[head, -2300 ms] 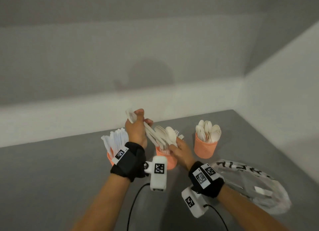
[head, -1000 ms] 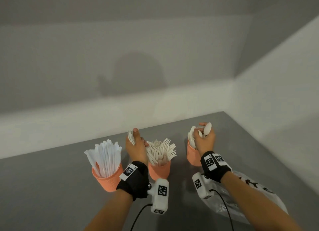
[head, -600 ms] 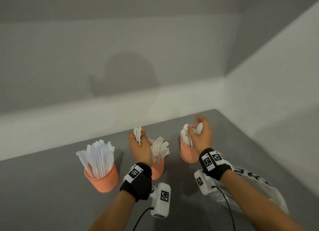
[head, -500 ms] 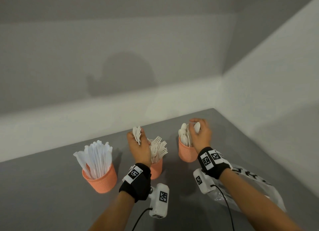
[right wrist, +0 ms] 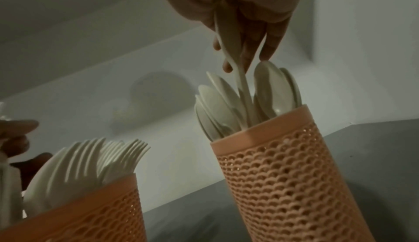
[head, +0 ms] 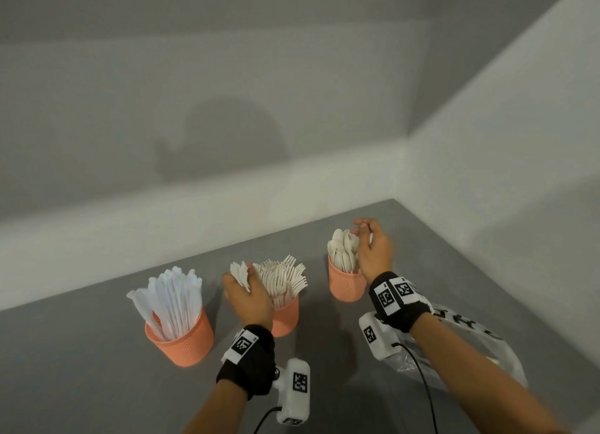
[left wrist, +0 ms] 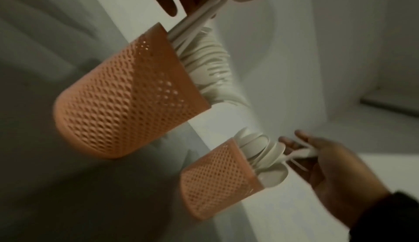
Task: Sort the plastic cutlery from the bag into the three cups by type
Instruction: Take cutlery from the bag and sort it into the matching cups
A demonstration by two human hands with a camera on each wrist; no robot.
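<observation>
The right hand (head: pixel 373 248) holds a spoon (right wrist: pixel 235 63) over the spoon cup (head: pixel 345 282) (handle down); the left hand (head: pixel 248 295) holds white cutlery (head: pixel 241 274).

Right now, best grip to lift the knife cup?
Wrap the hand round the knife cup's orange mesh wall, coming from the near left. The knives fan out above the rim, blocking a top grasp, and the left hand crowds its right.
</observation>
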